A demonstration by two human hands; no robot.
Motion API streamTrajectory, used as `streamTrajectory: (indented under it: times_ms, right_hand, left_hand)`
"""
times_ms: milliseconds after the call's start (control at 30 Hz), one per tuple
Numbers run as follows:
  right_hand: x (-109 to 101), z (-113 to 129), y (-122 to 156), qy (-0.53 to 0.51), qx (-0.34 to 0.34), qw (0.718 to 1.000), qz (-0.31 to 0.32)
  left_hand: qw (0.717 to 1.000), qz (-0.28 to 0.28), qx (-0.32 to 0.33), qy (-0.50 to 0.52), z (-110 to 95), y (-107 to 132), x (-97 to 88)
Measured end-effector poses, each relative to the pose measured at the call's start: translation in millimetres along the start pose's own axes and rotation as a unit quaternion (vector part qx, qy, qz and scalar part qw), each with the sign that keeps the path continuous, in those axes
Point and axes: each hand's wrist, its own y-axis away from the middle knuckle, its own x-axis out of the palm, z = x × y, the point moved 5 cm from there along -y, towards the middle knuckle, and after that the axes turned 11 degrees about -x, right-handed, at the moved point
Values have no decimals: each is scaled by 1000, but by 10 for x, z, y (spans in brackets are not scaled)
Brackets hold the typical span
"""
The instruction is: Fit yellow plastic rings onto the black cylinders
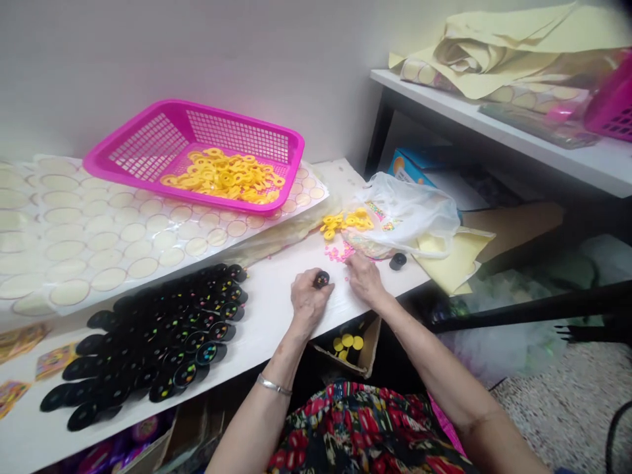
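My left hand [307, 299] is closed around a small black cup [321, 279], its open mouth facing up with some coloured bits inside. My right hand [364, 278] has its fingertips pinched together at a scatter of small pink pieces [336, 251] on the white table [266, 316]; what they hold, if anything, is too small to make out. Behind the pink pieces lies a small heap of yellow ring-shaped pieces [348, 222]. A single black cup [397, 261] stands to the right of my right hand, beside a white plastic bag [415, 210].
Rows of black cups [168, 329] with coloured bits cover the table's left side. A pink basket [148, 178] of yellow pieces sits behind on sheets of round stickers [118, 250]. Below the table edge is a cardboard box [368, 359] with yellow-topped items. A shelf [494, 125] overhangs at right.
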Motion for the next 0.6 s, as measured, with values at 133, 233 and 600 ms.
streamTrajectory:
  times_ms: [133, 233, 600]
  right_hand:
    - [-234, -146, -126, -29, -1, 995, -90]
    - [-576, -311, -309, 11, 7, 988, -151]
    - [-299, -94, -115, 6, -70, 992, 105]
  left_hand:
    - [1000, 8, 13, -13, -41, 0, -3]
    - [999, 14, 19, -24, -71, 4, -9]
    - [999, 43, 21, 0, -90, 14, 22]
